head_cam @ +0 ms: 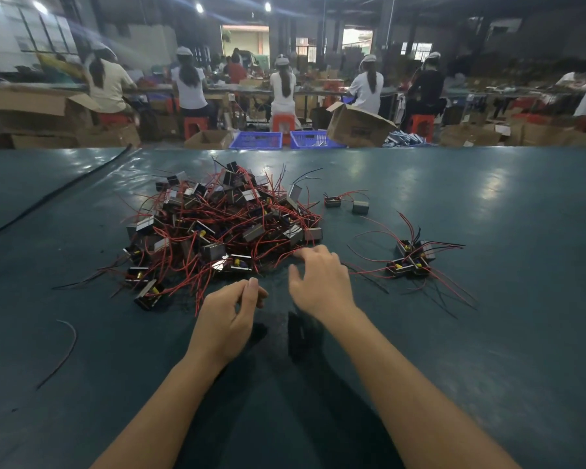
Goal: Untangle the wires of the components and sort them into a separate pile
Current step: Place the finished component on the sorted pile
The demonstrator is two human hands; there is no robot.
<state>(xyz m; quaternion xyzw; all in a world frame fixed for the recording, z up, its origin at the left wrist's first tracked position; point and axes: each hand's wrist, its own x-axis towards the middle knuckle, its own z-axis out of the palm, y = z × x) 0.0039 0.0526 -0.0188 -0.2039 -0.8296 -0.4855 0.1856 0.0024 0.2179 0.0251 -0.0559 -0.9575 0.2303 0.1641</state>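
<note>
Bare table (487, 367) lies open between the big tangled pile (217, 225) and the small pile (411, 260). 2 loose parts (360, 207) block the gap's far end; wires (369, 272) trail in.

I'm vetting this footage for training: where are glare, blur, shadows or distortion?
All head view: ceiling lights glare off the far table; the workers behind are soft, smeared top left; wide-angle stretches the edges; left hand and right hand cast dark shadows beneath; the pile is sharp.
</note>
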